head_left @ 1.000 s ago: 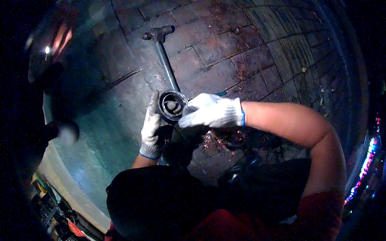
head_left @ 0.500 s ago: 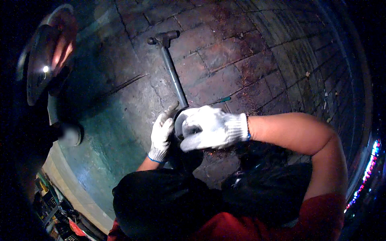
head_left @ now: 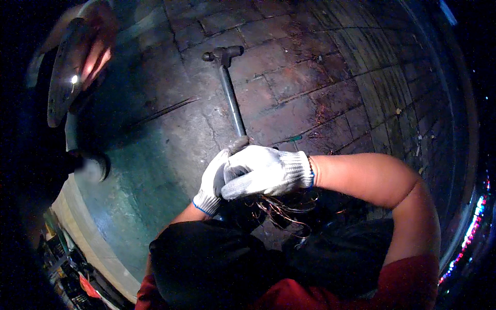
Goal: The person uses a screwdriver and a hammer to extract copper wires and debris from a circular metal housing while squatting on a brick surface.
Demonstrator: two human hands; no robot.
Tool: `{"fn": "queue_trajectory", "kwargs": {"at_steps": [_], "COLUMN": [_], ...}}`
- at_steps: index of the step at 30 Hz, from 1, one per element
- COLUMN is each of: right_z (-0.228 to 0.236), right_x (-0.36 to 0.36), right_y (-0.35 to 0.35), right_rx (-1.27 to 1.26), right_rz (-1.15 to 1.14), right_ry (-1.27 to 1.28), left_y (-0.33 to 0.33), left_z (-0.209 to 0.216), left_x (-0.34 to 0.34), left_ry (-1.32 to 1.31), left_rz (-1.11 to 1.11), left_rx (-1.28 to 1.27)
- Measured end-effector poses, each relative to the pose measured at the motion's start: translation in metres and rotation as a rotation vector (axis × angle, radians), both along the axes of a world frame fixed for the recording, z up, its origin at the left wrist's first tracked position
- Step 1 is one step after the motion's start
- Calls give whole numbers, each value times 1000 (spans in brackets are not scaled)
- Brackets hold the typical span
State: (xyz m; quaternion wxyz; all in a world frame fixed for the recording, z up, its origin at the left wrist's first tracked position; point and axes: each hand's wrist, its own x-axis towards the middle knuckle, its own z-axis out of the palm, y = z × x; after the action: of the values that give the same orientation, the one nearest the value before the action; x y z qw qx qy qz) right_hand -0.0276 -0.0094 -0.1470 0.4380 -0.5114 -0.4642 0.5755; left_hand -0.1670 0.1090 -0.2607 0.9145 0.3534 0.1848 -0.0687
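My left hand, in a white knit glove with grey palm coating, is closed in front of my knees. My right hand, gloved the same way, lies against it with curled fingers. Whatever is between the two hands is hidden by the gloves. Thin copper-coloured strands fan out just below my right hand; where their ends sit cannot be seen. Beyond my hands a ball-peen hammer lies on the paving, its handle end next to my left fingertips. A small green stick-like item rests to the right of the handle.
Brick paving stretches ahead, with reddish bits scattered on it. At far left are a dark curved piece with a bright spot and a blurred pale round thing. Mixed gear with a red item fills the lower left. Coloured lights glow at right.
My right hand has closed in over my left, covering the dark round shape seen between them before. The copper-coloured strands now show below it. The whole view has shifted slightly.
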Motion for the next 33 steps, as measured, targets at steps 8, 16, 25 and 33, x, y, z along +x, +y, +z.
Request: {"fn": "queue_trajectory", "kwargs": {"at_steps": [8,16,25,33], "right_z": [11,4,-10,-5], "right_x": [-14,-16,-6,-1], "right_y": [-13,-32,-12,-23], "right_rx": [201,160,-329,-193], "right_rz": [29,143,-188,42], "right_ry": [-105,-260,120,-466], "left_y": [-1,-7,-9,5], "left_z": [36,45,0,-27], "left_x": [-5,-15,-10,-24], "left_ry": [101,127,71,104], "left_rz": [-33,-62,388,505], "left_rx": [265,513,-351,-444]}}
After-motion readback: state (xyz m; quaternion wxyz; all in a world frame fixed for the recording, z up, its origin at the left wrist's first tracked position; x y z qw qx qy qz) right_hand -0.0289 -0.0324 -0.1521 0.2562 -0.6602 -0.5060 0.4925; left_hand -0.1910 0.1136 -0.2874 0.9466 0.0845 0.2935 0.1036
